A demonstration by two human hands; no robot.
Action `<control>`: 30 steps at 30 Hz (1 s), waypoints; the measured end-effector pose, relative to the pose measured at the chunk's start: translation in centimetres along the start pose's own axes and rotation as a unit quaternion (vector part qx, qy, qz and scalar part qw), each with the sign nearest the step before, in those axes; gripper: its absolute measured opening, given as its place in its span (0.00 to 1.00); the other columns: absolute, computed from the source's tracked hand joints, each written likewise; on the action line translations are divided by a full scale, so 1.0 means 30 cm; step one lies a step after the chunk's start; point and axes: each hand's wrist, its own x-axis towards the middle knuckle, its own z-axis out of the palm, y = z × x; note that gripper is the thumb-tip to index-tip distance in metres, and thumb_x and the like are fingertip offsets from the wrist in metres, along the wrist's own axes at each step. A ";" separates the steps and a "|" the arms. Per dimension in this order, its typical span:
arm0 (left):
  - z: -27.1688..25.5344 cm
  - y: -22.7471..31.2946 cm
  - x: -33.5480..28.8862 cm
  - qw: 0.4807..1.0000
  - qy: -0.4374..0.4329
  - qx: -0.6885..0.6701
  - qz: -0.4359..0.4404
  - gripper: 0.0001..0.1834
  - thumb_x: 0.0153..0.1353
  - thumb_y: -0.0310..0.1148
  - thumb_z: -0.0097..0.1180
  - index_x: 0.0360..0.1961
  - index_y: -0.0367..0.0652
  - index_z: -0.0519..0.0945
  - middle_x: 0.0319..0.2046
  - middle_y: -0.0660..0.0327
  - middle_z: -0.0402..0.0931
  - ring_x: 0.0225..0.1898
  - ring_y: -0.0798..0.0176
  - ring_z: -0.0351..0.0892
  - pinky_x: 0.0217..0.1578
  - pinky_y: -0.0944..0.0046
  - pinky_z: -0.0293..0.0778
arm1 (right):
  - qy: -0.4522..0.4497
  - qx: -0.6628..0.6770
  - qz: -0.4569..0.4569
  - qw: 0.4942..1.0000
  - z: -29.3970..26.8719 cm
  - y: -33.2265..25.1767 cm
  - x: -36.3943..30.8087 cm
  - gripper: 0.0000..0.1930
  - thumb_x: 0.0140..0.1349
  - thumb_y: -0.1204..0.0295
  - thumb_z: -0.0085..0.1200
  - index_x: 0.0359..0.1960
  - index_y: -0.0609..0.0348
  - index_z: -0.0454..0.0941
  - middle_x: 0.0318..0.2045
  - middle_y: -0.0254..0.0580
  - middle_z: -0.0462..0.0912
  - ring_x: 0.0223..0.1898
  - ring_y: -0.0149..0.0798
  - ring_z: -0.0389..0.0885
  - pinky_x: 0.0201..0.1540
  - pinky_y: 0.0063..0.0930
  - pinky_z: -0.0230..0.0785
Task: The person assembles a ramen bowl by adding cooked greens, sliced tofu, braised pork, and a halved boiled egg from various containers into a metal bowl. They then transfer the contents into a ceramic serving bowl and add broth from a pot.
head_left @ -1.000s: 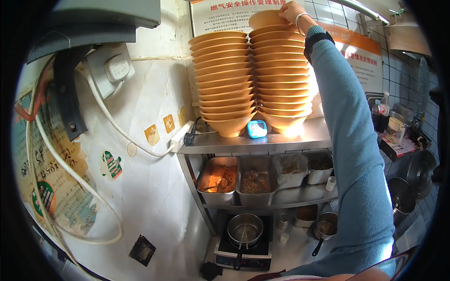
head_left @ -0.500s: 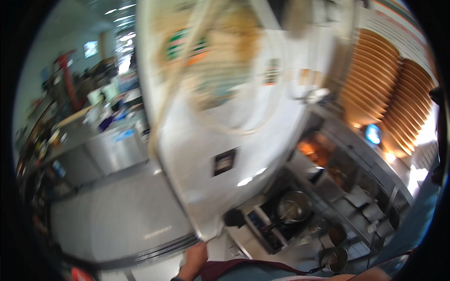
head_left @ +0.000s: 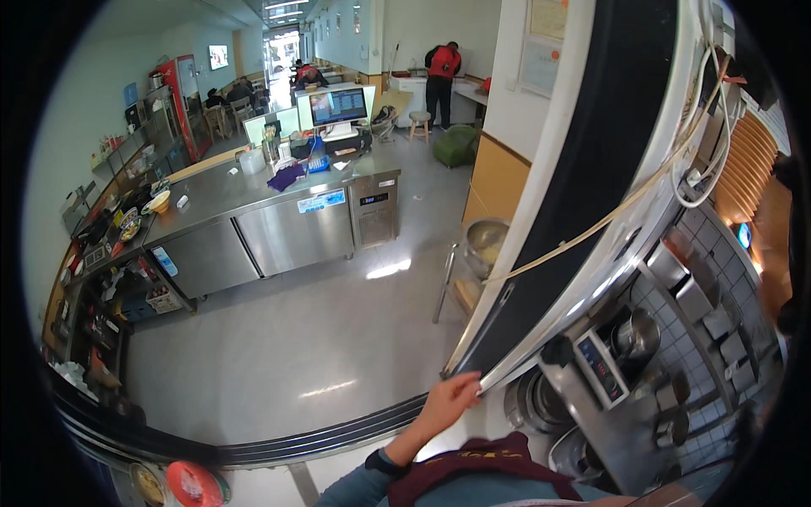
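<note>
My left hand (head_left: 449, 402) reaches out from a blue-grey sleeve with a dark band at the wrist. Its fingers are bent and pressed together at the edge of a tall sliding door (head_left: 583, 160), which has a white frame and a dark side. The grip itself is partly hidden by the back of the hand. Below the door a dark ridged floor track (head_left: 338, 441) curves along the threshold. A maroon apron (head_left: 481, 469) shows at my front. My right hand is not in view.
Beyond the doorway stands a steel counter (head_left: 291, 224) with a monitor (head_left: 338, 106) on it. A metal pot (head_left: 486, 245) is just past the door. Right of it are a scale (head_left: 601, 369) and pans (head_left: 635, 334). A red basin (head_left: 194, 483) sits lower left. People are farther back.
My view has swung, and the door now appears farther right, showing the doorway and room beyond. My left hand has moved right in the picture, staying at the door's edge.
</note>
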 end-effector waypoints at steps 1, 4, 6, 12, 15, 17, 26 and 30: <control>-0.066 0.042 -0.034 0.995 -0.024 -0.093 -0.006 0.26 0.74 0.44 0.53 0.67 0.39 0.73 0.52 0.50 0.82 0.46 0.57 0.86 0.46 0.59 0.81 | -0.036 0.037 0.009 0.999 0.115 -0.060 -0.055 0.05 0.66 0.69 0.58 0.39 0.55 0.81 0.38 0.38 0.81 0.39 0.36 0.76 0.42 0.34 0.68; -0.239 0.157 -0.118 0.942 -0.096 -0.323 -0.012 0.34 0.76 0.54 0.45 0.73 0.42 0.64 0.64 0.47 0.71 0.58 0.48 0.79 0.55 0.50 0.78 | -0.179 0.168 0.051 0.968 0.518 -0.199 -0.227 0.04 0.67 0.70 0.57 0.38 0.56 0.80 0.37 0.37 0.80 0.38 0.34 0.75 0.41 0.33 0.67; -0.378 0.200 -0.180 0.896 -0.143 -0.420 0.004 0.39 0.76 0.61 0.38 0.76 0.45 0.57 0.71 0.47 0.62 0.66 0.43 0.71 0.61 0.42 0.74 | -0.266 0.201 0.104 0.937 0.818 -0.278 -0.375 0.05 0.65 0.72 0.59 0.33 0.58 0.77 0.29 0.34 0.74 0.33 0.32 0.68 0.38 0.28 0.61; -0.844 0.150 -0.408 0.887 0.028 -0.458 0.048 0.44 0.72 0.67 0.38 0.77 0.47 0.53 0.74 0.48 0.57 0.72 0.36 0.60 0.62 0.24 0.66 | -0.511 0.385 0.005 0.769 1.659 -0.472 -0.755 0.04 0.62 0.74 0.64 0.33 0.62 0.83 0.32 0.42 0.83 0.38 0.42 0.78 0.43 0.37 0.68; -1.131 0.110 -0.499 0.855 0.193 -0.478 0.064 0.44 0.67 0.61 0.52 0.75 0.44 0.58 0.72 0.46 0.60 0.68 0.35 0.67 0.59 0.24 0.70 | -0.530 0.483 -0.084 0.692 2.046 -0.598 -0.931 0.03 0.65 0.78 0.60 0.38 0.62 0.85 0.37 0.44 0.83 0.42 0.47 0.79 0.50 0.42 0.70; -1.341 0.090 -0.541 0.804 0.269 -0.526 0.071 0.40 0.66 0.54 0.54 0.72 0.40 0.62 0.69 0.47 0.66 0.67 0.39 0.69 0.61 0.31 0.71 | -0.555 0.505 -0.115 0.651 2.288 -0.720 -1.039 0.04 0.65 0.78 0.60 0.39 0.62 0.85 0.39 0.44 0.82 0.44 0.47 0.79 0.52 0.42 0.70; -1.970 0.024 -0.849 0.644 0.598 -0.457 0.138 0.37 0.60 0.40 0.55 0.70 0.36 0.65 0.66 0.50 0.71 0.66 0.47 0.71 0.66 0.46 0.69 | -0.661 0.614 -0.103 0.419 3.129 -1.349 -1.371 0.22 0.67 0.69 0.60 0.62 0.59 0.76 0.60 0.51 0.76 0.63 0.50 0.73 0.66 0.46 0.66; -2.274 -0.031 -0.906 0.586 0.648 -0.443 0.200 0.40 0.59 0.40 0.54 0.73 0.44 0.62 0.69 0.51 0.66 0.69 0.45 0.69 0.67 0.40 0.68 | -0.697 0.539 0.043 0.470 3.502 -1.512 -1.611 0.24 0.70 0.67 0.59 0.65 0.60 0.72 0.54 0.48 0.81 0.54 0.43 0.81 0.59 0.37 0.72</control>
